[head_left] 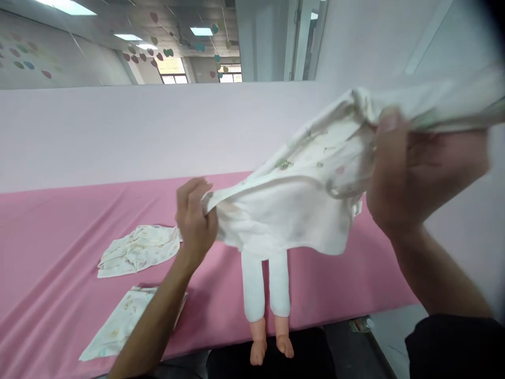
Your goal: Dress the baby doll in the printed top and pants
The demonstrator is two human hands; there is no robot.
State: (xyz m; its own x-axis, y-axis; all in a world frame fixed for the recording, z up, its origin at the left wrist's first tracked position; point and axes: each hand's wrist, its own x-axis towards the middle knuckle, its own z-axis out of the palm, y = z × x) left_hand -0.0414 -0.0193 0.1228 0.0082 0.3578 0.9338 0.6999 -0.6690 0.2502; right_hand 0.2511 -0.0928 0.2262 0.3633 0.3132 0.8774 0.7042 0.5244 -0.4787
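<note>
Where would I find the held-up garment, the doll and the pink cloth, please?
Held-up garment (313,164): head view, on its printed part.
Doll (253,287): head view, on the white leg at picture left.
Pink cloth (59,252): head view, on a bare stretch at left.

No text, label, brand, number or sign can be read anywhere in view.

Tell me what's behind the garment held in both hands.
Below the garment, a doll shows its white legs and bare feet, with pink cloth around the legs. Anything higher on the doll is covered.
</note>
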